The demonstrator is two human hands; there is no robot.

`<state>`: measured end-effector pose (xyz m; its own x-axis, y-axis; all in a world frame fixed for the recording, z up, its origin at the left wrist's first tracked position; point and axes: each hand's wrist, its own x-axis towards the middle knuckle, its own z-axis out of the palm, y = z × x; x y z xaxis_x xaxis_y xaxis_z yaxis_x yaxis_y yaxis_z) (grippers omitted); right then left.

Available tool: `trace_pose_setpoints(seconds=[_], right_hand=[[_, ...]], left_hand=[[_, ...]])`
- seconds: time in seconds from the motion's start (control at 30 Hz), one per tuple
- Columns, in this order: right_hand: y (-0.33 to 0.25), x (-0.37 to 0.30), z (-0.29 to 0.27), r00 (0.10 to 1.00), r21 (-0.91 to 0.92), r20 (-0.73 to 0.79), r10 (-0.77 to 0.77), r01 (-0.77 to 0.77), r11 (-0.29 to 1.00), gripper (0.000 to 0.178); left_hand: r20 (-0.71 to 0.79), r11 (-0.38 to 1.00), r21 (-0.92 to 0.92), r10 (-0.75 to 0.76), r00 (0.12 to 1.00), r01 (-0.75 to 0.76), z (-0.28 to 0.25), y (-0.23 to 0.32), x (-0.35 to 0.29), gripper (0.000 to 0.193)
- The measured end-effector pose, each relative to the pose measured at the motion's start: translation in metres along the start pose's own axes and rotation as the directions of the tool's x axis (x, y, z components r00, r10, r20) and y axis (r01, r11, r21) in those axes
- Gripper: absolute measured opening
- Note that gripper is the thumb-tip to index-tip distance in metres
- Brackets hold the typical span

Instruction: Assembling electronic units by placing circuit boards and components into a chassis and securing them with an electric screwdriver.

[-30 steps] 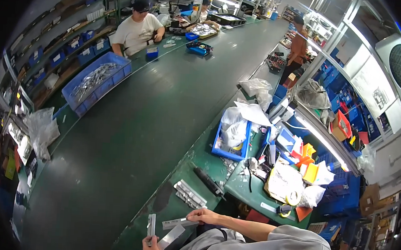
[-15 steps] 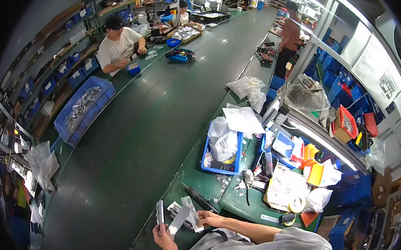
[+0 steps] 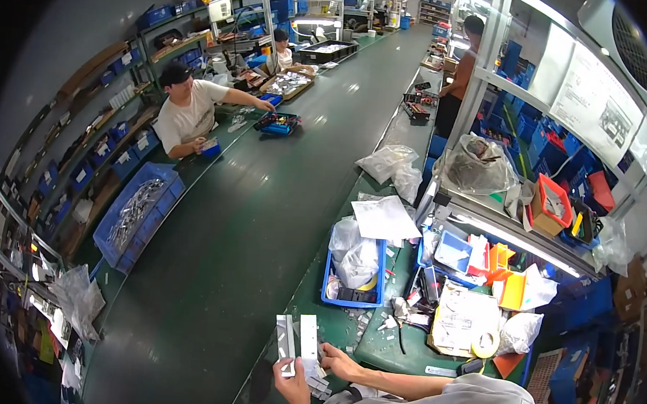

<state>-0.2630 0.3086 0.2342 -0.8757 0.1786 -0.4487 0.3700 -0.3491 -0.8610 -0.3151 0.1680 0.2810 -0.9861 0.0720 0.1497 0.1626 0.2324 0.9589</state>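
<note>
My left hand [image 3: 293,384] is closed round the lower end of a silver metal channel piece [image 3: 284,343], held upright near the bench's front. Beside it, almost parallel, stands a flat pale metal strip [image 3: 309,337]. My right hand [image 3: 339,363] has its fingers bent against that strip's right edge and seems to pinch it; the fingertips are partly hidden. Below the hands lie more small metal pieces [image 3: 318,385], partly covered.
A blue bin [image 3: 354,303] with plastic bags stands ahead; tape [image 3: 485,344] and a cardboard tray [image 3: 465,317] lie right. Across the green belt [image 3: 221,270], a co-worker [image 3: 191,110] sits by a blue crate [image 3: 114,251] of metal parts. A lit frame [image 3: 516,230] overhangs the right side.
The two metal pieces have gone from slanted and crossing to upright, side by side. The co-worker's arm has stretched out to a blue tray of parts. My view has shifted slightly.
</note>
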Motion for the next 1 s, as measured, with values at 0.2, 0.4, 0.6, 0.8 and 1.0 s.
trace_pose_setpoints(seconds=[0.2, 0.4, 0.6, 0.8, 1.0], right_hand=[[-0.004, 0.004, -0.007, 0.999, 0.029, -0.045, 0.013, -0.012, 0.999, 0.052], [-0.015, -0.013, -0.005, 0.994, -0.089, -0.074, 0.082, -0.089, 0.992, 0.057], [0.026, -0.005, 0.007, 0.99, -0.03, -0.13, 0.054, -0.058, 0.998, 0.041], [-0.029, -0.009, -0.007, 0.998, 0.203, -0.049, 0.051, -0.04, 0.978, 0.04], [-0.039, 0.005, 0.013, 0.998, -0.004, -0.022, 0.058, -0.058, 0.998, 0.046]], left_hand=[[0.158, 0.989, 0.056, 0.129, 0.979, -0.139, -0.001, -0.018, -0.003, 0.017], [0.304, 0.978, 0.135, 0.111, 0.946, -0.159, -0.01, -0.014, -0.017, 0.014], [0.126, 0.994, 0.07, -0.092, 0.988, 0.084, -0.026, -0.015, -0.009, 0.033], [0.277, 0.974, -0.058, -0.195, 0.941, 0.219, 0.001, 0.012, 0.013, 0.054], [0.379, 0.986, 0.145, -0.136, 0.915, 0.086, -0.023, -0.009, 0.011, 0.055]])
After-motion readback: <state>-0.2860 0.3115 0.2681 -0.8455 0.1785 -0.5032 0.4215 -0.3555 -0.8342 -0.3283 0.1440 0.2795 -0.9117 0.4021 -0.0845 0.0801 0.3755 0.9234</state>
